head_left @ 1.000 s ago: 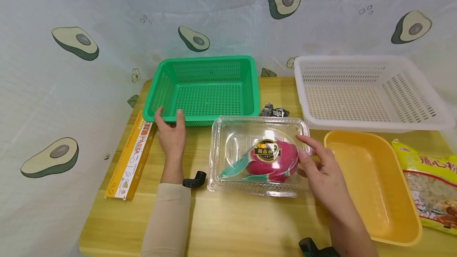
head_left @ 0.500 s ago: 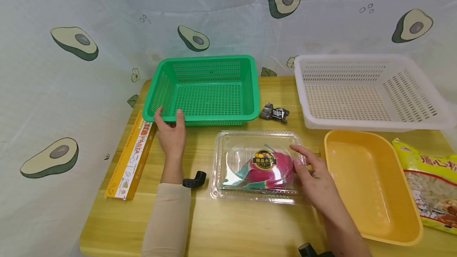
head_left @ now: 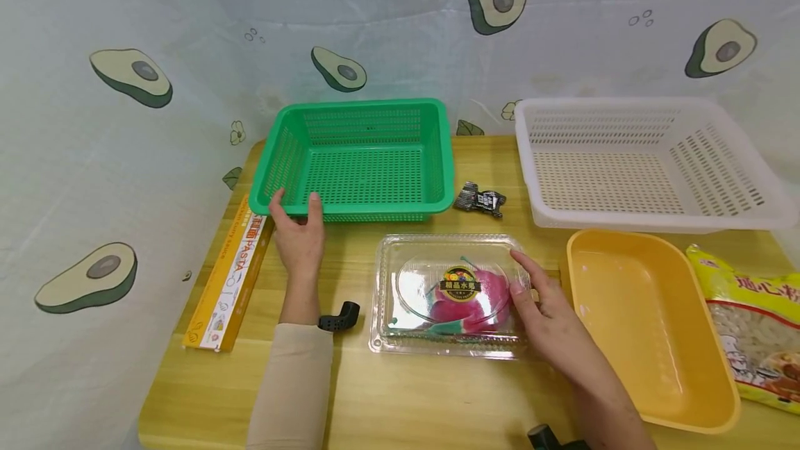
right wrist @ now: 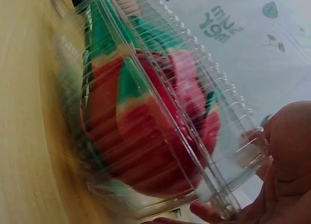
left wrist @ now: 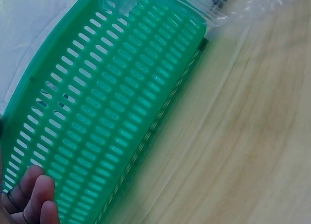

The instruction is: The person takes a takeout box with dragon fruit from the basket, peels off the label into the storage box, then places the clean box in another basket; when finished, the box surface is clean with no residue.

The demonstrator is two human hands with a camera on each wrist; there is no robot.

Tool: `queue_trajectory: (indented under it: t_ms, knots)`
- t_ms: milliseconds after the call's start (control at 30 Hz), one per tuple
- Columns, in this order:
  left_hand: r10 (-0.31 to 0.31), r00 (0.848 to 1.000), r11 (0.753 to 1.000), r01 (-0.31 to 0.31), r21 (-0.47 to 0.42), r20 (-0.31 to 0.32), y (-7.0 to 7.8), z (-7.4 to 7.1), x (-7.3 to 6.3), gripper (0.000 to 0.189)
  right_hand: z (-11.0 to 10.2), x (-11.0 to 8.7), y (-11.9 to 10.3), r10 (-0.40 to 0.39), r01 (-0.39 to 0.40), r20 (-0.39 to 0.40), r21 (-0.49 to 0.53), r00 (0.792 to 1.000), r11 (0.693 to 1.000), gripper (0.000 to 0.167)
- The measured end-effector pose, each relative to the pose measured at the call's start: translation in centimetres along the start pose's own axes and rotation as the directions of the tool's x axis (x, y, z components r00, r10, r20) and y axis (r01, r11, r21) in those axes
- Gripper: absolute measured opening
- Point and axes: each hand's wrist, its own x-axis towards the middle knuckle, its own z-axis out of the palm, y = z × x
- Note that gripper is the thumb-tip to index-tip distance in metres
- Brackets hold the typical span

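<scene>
My left hand (head_left: 301, 238) grips the front rim of the green basket (head_left: 369, 208), near its left corner. In the left wrist view, fingers (left wrist: 40, 195) curl against the basket's slotted outer wall. My right hand (head_left: 553, 311) holds the right side of a clear plastic clamshell box (head_left: 387, 297), in front of the basket. Inside the box lies a pink dragon fruit (head_left: 478, 307) with green tips, partly covered by a round label on the lid. The right wrist view shows the fruit (right wrist: 146, 141) through the ridged wall, the hand at the box's corner.
A black wrapped packet (head_left: 480, 200) lies between the green basket and a white basket (head_left: 650, 217). The yellow tub (head_left: 650, 339) stands right of my right hand, beside a noodle bag (head_left: 750, 325). A pasta box (head_left: 228, 276) lies far left.
The clamshell box has come down and toward me with my right hand, uncovering the black packet behind it. My left hand stays on the green basket's rim.
</scene>
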Motion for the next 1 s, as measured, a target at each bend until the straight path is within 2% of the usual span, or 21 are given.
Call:
queue_trajectory:
  t_ms: [167,300,433,500,600,667,733,767,833,933,1000]
  knots:
    - [-0.022,1.0,0.998,0.022,0.066,-0.005,0.2,-0.5,0.0,0.085,-1.0,-0.4,-0.5,-0.035,0.035,0.026,-0.003,0.999,0.999,0.061]
    - [-0.048,0.998,0.989,0.052,0.142,-0.027,1.0,-1.1,-0.1,0.091,-2.4,-0.5,-1.1,-0.077,0.078,0.017,-0.084,0.997,0.993,0.059]
    - [0.004,0.998,0.978,0.011,0.209,-0.07,2.1,-2.0,-0.2,0.097,-4.5,0.2,-2.0,-0.122,0.135,0.071,-0.224,0.99,0.965,0.056]
    - [0.036,0.997,0.969,-0.018,0.245,-0.07,2.8,-2.4,-0.5,0.096,-5.4,0.8,-2.6,-0.147,0.17,0.103,-0.28,0.984,0.945,0.055]
    - [0.069,0.997,0.962,-0.073,0.265,0.023,3.8,-3.0,-1.3,0.092,-6.3,1.8,-3.3,-0.228,0.254,0.115,-0.348,0.967,0.902,0.051]
    - [0.111,0.984,0.954,-0.144,0.263,0.136,4.3,-3.2,-2.1,0.086,-6.5,2.4,-3.6,-0.294,0.314,0.113,-0.372,0.949,0.874,0.045]
    - [0.161,0.95,0.945,-0.227,0.237,0.267,4.6,-3.1,-3.1,0.08,-6.6,3.1,-4.0,-0.35,0.372,0.128,-0.38,0.928,0.847,0.041]
    - [0.189,0.926,0.938,-0.269,0.219,0.327,4.7,-3.0,-3.5,0.077,-6.6,3.4,-4.1,-0.371,0.397,0.144,-0.382,0.917,0.834,0.039]
    - [0.222,0.868,0.926,-0.33,0.183,0.444,4.8,-2.8,-4.5,0.073,-6.3,4.0,-4.4,-0.414,0.451,0.181,-0.384,0.892,0.805,0.036]
    - [0.231,0.779,0.933,-0.348,0.096,0.583,4.7,-2.4,-6.0,0.07,-5.8,4.9,-4.7,-0.456,0.514,0.237,-0.4,0.858,0.759,0.035]
    - [0.245,0.722,0.939,-0.343,0.027,0.647,4.5,-2.0,-7.0,0.066,-5.3,5.5,-4.8,-0.469,0.539,0.267,-0.402,0.842,0.74,0.035]
